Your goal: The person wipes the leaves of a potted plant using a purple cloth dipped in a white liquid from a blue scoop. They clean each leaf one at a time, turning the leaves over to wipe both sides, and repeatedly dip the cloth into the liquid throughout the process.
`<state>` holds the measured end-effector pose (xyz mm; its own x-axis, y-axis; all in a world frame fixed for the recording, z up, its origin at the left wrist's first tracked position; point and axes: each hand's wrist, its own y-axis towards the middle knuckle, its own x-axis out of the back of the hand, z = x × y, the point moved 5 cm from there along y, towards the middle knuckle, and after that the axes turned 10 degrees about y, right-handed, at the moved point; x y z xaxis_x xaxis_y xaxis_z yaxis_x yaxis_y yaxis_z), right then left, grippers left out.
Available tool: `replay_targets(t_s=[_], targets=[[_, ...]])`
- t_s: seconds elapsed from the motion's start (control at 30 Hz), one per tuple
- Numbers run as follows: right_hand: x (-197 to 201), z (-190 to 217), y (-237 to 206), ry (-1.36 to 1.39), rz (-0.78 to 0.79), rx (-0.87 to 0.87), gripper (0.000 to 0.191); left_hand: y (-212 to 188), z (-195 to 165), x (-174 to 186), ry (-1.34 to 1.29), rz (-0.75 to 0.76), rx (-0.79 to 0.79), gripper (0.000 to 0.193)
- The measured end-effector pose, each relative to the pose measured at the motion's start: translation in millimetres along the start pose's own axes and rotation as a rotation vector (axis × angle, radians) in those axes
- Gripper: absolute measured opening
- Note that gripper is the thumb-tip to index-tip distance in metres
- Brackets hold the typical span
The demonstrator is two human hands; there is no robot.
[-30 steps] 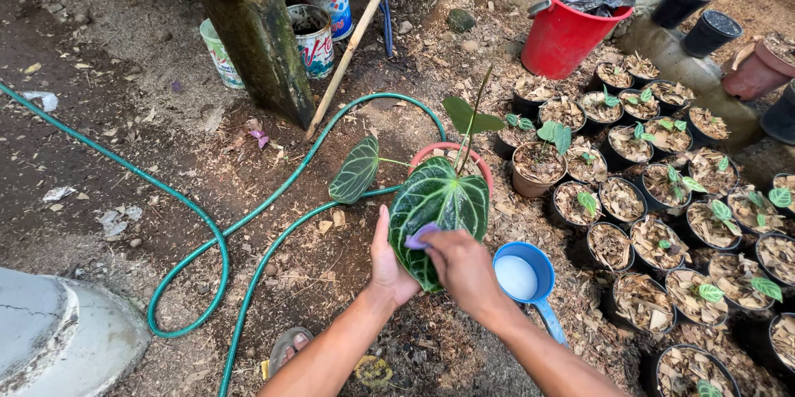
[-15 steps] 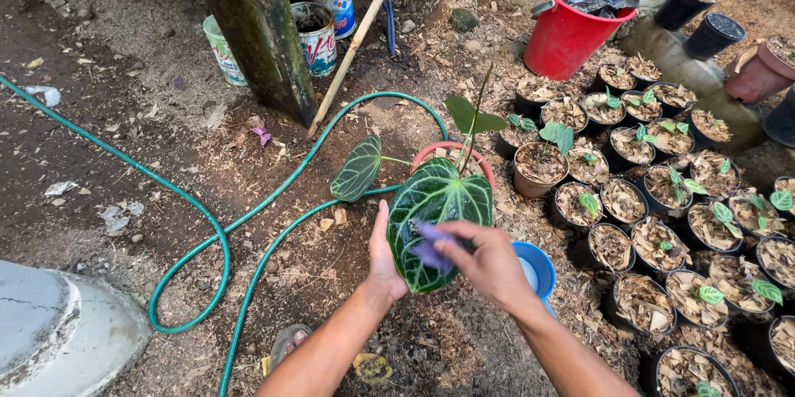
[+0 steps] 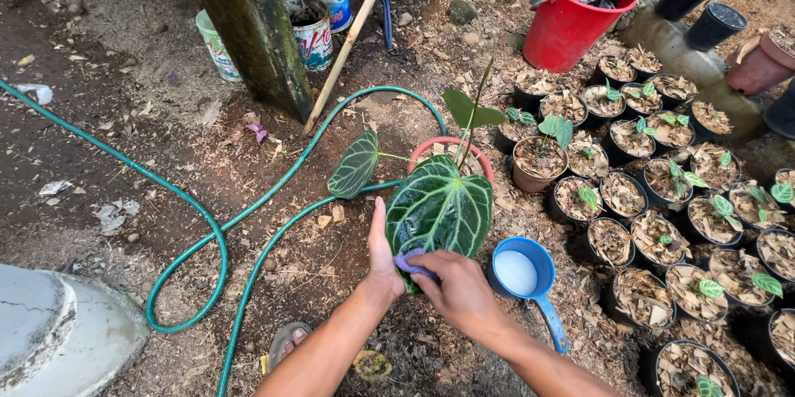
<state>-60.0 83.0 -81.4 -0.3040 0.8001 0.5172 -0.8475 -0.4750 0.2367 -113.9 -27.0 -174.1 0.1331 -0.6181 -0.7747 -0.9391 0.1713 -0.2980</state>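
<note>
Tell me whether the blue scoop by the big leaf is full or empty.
Not empty: the blue scoop sits upright on the ground with pale whitish contents covering its bowl; what they are, I cannot tell.

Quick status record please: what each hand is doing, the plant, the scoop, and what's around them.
left hand: flat under the big veined leaf, supporting it
right hand: presses a small purple cloth on the leaf's lower part
plant pot: pink rim, behind the leaf
blue scoop: on the ground right of the leaf, holds white liquid
green hose: looped on the soil, left
small pots: rows of seedlings, right
red bucket: far right, top
</note>
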Motion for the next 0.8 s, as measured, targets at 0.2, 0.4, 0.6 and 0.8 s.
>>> replay_targets(t_s=[0.2,0.4,0.6,0.8], targets=[[-3,8,-8,0.171,0.125,-0.191,0.024,1,-7,-13,-0.045,0.149,-0.088,0.078],[34,-31,7,0.412,-0.029,-0.226,0.025,-10,-8,-6,0.105,-0.053,0.050,0.093],[82,-72,31,0.244,-0.320,-0.092,0.029,1,7,5,0.079,0.080,0.014,0.073],[88,-98,32,0.100,-0.329,-0.226,0.030,11,26,16,0.002,0.074,0.021,0.059]])
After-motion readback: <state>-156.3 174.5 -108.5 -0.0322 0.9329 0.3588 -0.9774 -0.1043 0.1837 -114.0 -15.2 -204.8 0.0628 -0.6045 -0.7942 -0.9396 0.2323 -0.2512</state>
